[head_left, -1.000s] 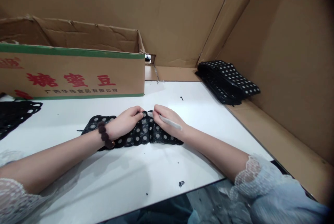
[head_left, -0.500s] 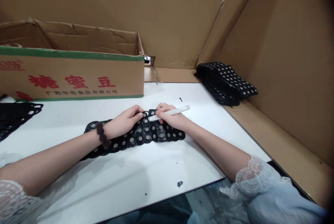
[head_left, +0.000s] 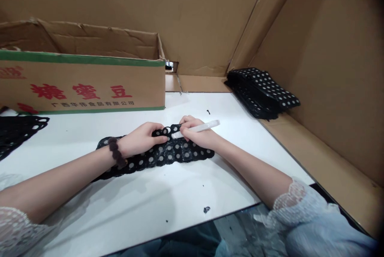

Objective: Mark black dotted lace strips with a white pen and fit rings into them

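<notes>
A black sheet of joined rings with pale round dots [head_left: 161, 159] lies across the white table in front of me. My left hand [head_left: 144, 139] grips its far edge, thumb on top and fingers partly hidden behind. A dark fuzzy band circles that wrist. My right hand [head_left: 198, 131] is closed around a slim white pen-like tool [head_left: 205, 126], its lower end touching the sheet close to my left thumb. The tool's exact tip is too small to make out.
A cardboard box with red characters [head_left: 87, 85] stands at the back left. More black openwork material [head_left: 21, 133] lies at the left edge. A folded stack of dotted black sheets [head_left: 264, 91] rests against the right cardboard wall [head_left: 333, 77]. Small black scraps [head_left: 207, 210] dot the table [head_left: 144, 217].
My left thumb has shifted slightly right and down over the sheet. The right hand and the white tool stay nearly in place. The view has tilted a little.
</notes>
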{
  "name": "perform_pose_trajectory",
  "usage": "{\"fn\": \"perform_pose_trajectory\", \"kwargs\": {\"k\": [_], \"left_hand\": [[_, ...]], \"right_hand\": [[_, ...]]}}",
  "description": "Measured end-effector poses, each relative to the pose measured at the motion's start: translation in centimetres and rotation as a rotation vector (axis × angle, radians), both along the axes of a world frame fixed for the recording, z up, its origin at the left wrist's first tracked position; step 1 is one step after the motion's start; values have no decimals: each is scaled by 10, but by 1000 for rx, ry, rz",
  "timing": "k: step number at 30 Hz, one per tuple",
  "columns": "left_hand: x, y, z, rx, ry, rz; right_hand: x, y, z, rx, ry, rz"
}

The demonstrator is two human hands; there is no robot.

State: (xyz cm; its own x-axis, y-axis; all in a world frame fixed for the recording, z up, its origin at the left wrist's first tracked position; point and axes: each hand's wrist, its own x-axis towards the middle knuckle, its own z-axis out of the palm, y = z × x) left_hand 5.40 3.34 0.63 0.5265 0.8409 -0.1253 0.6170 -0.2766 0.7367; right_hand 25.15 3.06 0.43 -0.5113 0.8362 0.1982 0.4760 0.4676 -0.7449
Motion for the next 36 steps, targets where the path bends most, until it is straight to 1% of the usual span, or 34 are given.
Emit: {"fn": "perform_pose_trajectory", "kwargs": {"k": [2,4,8,11,16,19,21,22,25,27,28,30,32,36], "left_hand": [[0,0,0,-15,-14,-4],[0,0,-1,-12,-12,-6],[1,-1,-2,-6,-4,17],[3,-3,-2,-4,-1,25],[4,-6,-2,35,22,36],[2,-6,-1,17,29,14],[1,-5,0,27,57,1],[1,-5,0,44,79,-1],[1,-4,-2,127,131,4],[1,-3,-2,183,148,-8],[1,-3,-2,202,158,-18],[0,-2,-1,208,176,-39],[-1,0,3,180,187,-60],[-1,2,14,63,262,-123]], "right_hand": [[0,0,0,-15,-1,3],[0,0,-1,23,-19,1],[-2,-2,-3,137,-81,10],[-5,-5,-5,235,-174,-8],[-8,-10,-12,451,-390,-84],[-10,-9,-14,499,-438,-127],[-9,-7,-13,484,-424,-141],[-8,-6,-11,451,-394,-148],[-3,-3,-4,245,-254,-114],[1,-2,1,98,-187,-34],[3,-3,3,61,-183,-2],[4,-5,4,63,-218,11],[3,-7,2,95,-250,-16],[-2,-9,-4,94,-248,-29]]}}
